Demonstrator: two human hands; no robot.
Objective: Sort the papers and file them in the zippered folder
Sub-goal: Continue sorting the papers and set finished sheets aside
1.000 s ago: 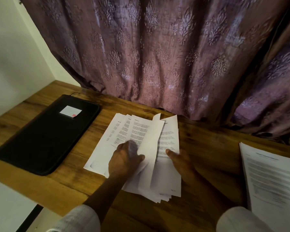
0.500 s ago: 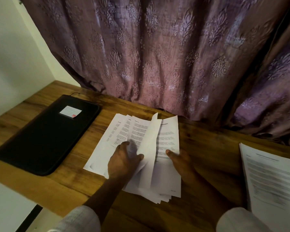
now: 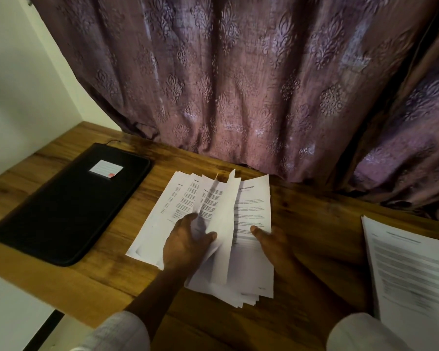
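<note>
On the desk [image 3: 314,224], the left hand [image 3: 185,245] pinches a lifted sheet [image 3: 226,236] from the fanned papers [image 3: 254,274]. The right hand [image 3: 271,245] lays its thumb on the top page; its fingers are hidden, so I cannot tell its grip. A second stack [image 3: 411,269] lies at right. The black folder [image 3: 69,203] lies apparently closed, farther left.

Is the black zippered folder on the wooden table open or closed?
Closed. The black zippered folder lies flat, its labelled cover facing up, and nothing of its inside shows. The zip itself is too dark to tell.
</note>
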